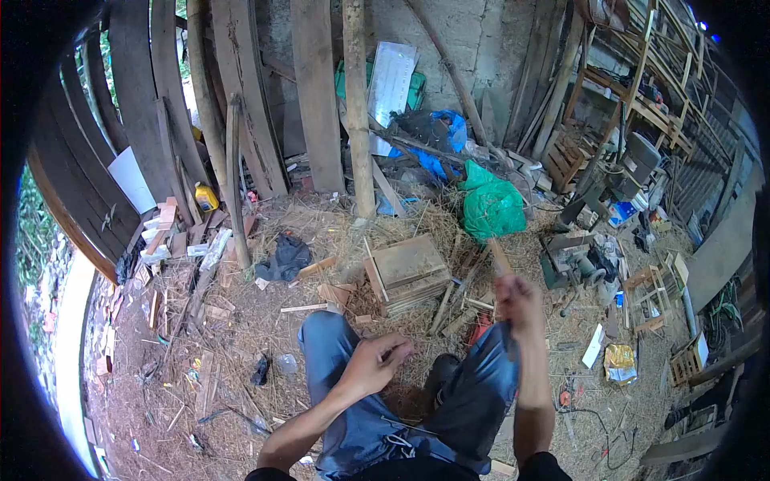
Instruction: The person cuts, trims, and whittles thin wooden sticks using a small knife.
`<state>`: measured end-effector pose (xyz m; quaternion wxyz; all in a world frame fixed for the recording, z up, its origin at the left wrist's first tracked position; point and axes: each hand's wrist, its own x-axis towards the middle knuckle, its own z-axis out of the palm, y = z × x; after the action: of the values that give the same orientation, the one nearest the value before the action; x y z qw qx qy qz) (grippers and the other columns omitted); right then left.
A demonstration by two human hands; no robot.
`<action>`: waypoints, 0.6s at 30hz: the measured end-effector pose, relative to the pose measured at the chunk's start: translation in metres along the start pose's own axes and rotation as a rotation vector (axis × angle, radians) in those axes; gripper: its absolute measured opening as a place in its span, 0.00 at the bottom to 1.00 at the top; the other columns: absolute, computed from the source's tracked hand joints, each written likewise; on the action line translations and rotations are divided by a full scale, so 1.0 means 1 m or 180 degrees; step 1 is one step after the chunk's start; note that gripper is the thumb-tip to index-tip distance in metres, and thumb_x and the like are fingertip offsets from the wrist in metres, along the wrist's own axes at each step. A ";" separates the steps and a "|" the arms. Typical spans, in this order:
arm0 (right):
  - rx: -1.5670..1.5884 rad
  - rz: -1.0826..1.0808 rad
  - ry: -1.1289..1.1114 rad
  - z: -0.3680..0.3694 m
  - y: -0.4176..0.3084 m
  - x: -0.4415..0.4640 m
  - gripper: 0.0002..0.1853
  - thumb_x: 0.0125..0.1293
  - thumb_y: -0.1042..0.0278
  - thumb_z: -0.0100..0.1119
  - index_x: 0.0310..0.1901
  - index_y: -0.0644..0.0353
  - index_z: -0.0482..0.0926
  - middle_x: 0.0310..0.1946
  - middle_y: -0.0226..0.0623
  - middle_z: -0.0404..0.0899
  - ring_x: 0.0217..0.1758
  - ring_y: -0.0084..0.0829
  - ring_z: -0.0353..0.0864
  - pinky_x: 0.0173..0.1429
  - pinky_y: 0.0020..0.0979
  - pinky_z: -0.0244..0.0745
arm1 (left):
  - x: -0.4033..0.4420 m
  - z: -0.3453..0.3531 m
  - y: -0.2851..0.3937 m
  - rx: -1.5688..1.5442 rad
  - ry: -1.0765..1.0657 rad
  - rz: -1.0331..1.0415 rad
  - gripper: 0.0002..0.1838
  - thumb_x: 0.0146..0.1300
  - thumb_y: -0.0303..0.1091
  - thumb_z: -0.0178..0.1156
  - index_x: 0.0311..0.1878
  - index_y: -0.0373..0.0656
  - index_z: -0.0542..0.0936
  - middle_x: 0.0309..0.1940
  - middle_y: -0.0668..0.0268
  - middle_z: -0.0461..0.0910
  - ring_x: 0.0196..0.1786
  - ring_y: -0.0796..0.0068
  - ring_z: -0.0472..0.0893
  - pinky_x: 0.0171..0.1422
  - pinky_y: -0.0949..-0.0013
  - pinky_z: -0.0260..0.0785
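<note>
My right hand is raised over my right knee, its fingers closed round a short, light-coloured strip of wood that points up and away from me. The hand is slightly blurred, and its grip hides the lower end of the strip. Over my left knee is my left hand, fingers loosely curled with a gap to the thumb and nothing visible in them. Beyond my knees, a wooden box-like block rests on the straw-covered ground.
A green plastic bag lies behind the block, near a wooden post. Dark cloth and a yellow container are to the left. At right are a machine-like metal object, a gold packet and a cable.
</note>
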<state>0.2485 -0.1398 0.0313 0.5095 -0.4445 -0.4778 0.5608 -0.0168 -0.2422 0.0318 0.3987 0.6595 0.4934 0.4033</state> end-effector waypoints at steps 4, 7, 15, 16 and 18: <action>0.0141 0.0090 -0.0006 0.002 -0.014 -0.005 0.07 0.67 0.69 0.53 0.41 0.61 0.77 0.22 0.28 0.74 0.16 0.15 0.63 0.18 0.18 0.53 | 0.000 -0.003 -0.021 -0.0678 -0.0168 -0.0634 0.12 0.68 0.37 0.54 0.42 0.38 0.79 0.25 0.69 0.77 0.24 0.83 0.72 0.28 0.76 0.65; 0.0397 0.0569 -0.0718 0.045 -0.007 -0.034 0.07 0.67 0.69 0.54 0.43 0.62 0.76 0.21 0.30 0.74 0.15 0.15 0.61 0.16 0.18 0.49 | 0.008 0.005 -0.015 -0.1213 -0.0334 -0.0850 0.12 0.68 0.37 0.53 0.43 0.38 0.78 0.24 0.73 0.74 0.21 0.87 0.68 0.25 0.79 0.60; 0.0634 0.0574 -0.0875 0.046 -0.004 -0.028 0.08 0.66 0.67 0.56 0.36 0.65 0.78 0.22 0.29 0.75 0.16 0.14 0.62 0.18 0.18 0.50 | 0.010 -0.002 0.002 -0.2297 -0.0815 -0.1318 0.10 0.69 0.35 0.52 0.43 0.36 0.75 0.26 0.72 0.71 0.18 0.89 0.61 0.20 0.83 0.50; 0.0619 0.0603 -0.0849 0.044 -0.004 -0.028 0.08 0.66 0.68 0.56 0.35 0.65 0.77 0.21 0.29 0.75 0.15 0.14 0.61 0.18 0.18 0.50 | 0.011 -0.001 -0.002 -0.2478 -0.0883 -0.1470 0.10 0.69 0.35 0.53 0.43 0.36 0.75 0.27 0.72 0.71 0.18 0.89 0.61 0.20 0.83 0.49; 0.0599 0.0625 -0.0833 0.043 -0.006 -0.025 0.08 0.67 0.68 0.55 0.34 0.65 0.77 0.21 0.29 0.74 0.15 0.14 0.61 0.18 0.18 0.50 | 0.013 -0.001 -0.004 -0.2659 -0.0945 -0.1611 0.11 0.69 0.35 0.53 0.44 0.37 0.75 0.27 0.71 0.70 0.18 0.89 0.61 0.19 0.83 0.49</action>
<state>0.2095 -0.1680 0.0434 0.4252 -0.3626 -0.4398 0.7031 -0.0165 -0.2287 0.0299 0.7794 0.3538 0.3723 0.3589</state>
